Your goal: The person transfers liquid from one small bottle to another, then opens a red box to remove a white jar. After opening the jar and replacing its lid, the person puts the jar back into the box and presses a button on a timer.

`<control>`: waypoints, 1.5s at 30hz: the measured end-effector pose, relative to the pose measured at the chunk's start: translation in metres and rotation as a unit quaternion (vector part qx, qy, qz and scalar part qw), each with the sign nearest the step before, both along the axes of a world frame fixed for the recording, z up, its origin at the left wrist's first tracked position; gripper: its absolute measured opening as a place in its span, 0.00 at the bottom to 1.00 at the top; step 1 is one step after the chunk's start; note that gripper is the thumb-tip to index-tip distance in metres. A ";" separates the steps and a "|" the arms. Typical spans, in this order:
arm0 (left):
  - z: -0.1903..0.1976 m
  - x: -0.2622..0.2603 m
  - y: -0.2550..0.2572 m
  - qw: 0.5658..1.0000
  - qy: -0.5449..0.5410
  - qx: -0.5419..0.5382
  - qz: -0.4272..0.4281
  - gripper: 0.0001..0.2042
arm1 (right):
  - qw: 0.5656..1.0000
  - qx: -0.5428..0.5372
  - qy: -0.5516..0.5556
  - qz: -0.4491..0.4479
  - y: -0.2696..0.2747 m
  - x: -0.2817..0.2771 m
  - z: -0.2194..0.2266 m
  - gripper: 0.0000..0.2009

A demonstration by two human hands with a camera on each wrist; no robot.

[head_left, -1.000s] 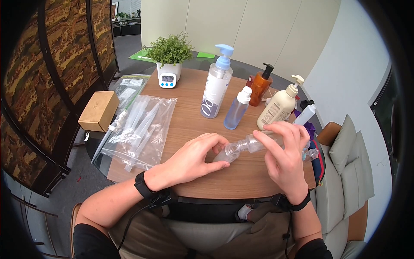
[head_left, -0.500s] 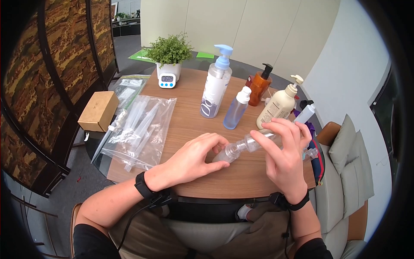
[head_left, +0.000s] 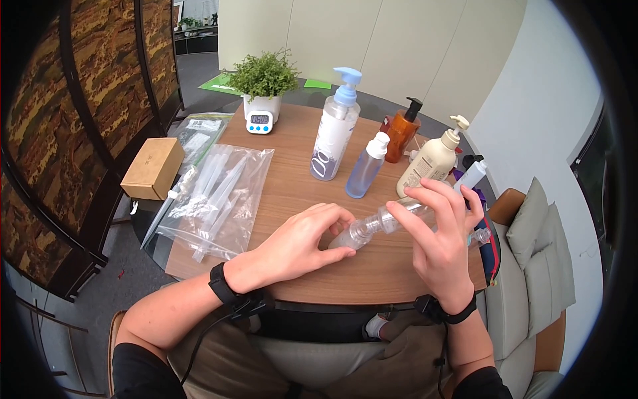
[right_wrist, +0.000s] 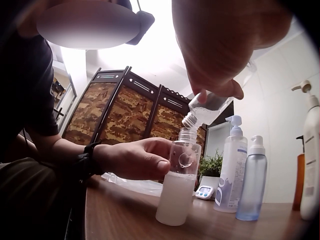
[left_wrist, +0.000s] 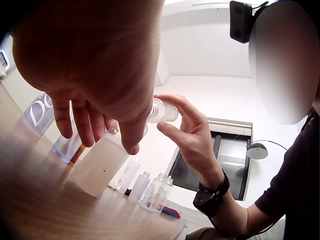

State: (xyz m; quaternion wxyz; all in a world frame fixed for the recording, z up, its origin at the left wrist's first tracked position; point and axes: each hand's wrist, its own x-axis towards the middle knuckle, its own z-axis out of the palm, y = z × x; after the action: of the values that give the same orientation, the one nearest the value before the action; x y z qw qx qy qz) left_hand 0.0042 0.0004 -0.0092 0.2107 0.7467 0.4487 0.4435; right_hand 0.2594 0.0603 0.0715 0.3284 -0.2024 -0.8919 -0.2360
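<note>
A clear bottle point(right_wrist: 176, 200) stands tilted on the wooden table, partly filled with cloudy whitish liquid, with bubbles higher up inside. My left hand point(head_left: 302, 243) grips it near the shoulder between thumb and fingers. Above it, my right hand point(head_left: 444, 229) holds a second clear bottle point(right_wrist: 204, 114) by its body, tipped so that its threaded mouth points down at the lower bottle's open neck. The two mouths meet or nearly meet in the right wrist view. Some clear, bubbly liquid shows inside the tipped bottle. My right fingers cover part of its body.
Beyond my hands stand a large blue-pump bottle point(head_left: 327, 143), a small blue bottle point(head_left: 364, 174), an amber bottle point(head_left: 401, 138) and a cream pump bottle point(head_left: 425, 166). On the left lie a plastic bag of tubes point(head_left: 216, 199) and a cardboard box point(head_left: 153, 169). A timer point(head_left: 259, 122) fronts a potted plant.
My right hand has shifted slightly, its fingers a little higher, tipping the upper bottle a bit more. My left hand keeps the lower bottle in place.
</note>
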 end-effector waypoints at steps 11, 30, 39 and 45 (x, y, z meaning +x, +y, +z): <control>-0.001 0.000 0.001 1.000 0.000 -0.001 -0.002 0.22 | 1.000 0.016 0.003 -0.001 0.000 0.000 -0.002 0.28; -0.002 0.001 0.001 1.000 0.000 0.001 -0.001 0.22 | 1.000 0.022 0.002 -0.005 -0.001 0.001 -0.001 0.28; 0.000 -0.001 -0.001 1.000 0.004 -0.003 0.013 0.22 | 1.000 -0.031 -0.006 -0.003 0.002 0.000 -0.005 0.27; 0.007 -0.001 -0.006 0.999 0.025 -0.021 0.033 0.20 | 0.995 -0.099 0.016 -0.012 0.006 0.003 -0.015 0.28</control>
State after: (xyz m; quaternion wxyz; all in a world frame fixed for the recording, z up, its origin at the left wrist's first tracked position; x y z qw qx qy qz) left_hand 0.0032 -0.0052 -0.0025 0.2002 0.7376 0.4877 0.4220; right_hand 0.2623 0.0663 0.0565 0.3181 -0.2485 -0.9030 -0.1471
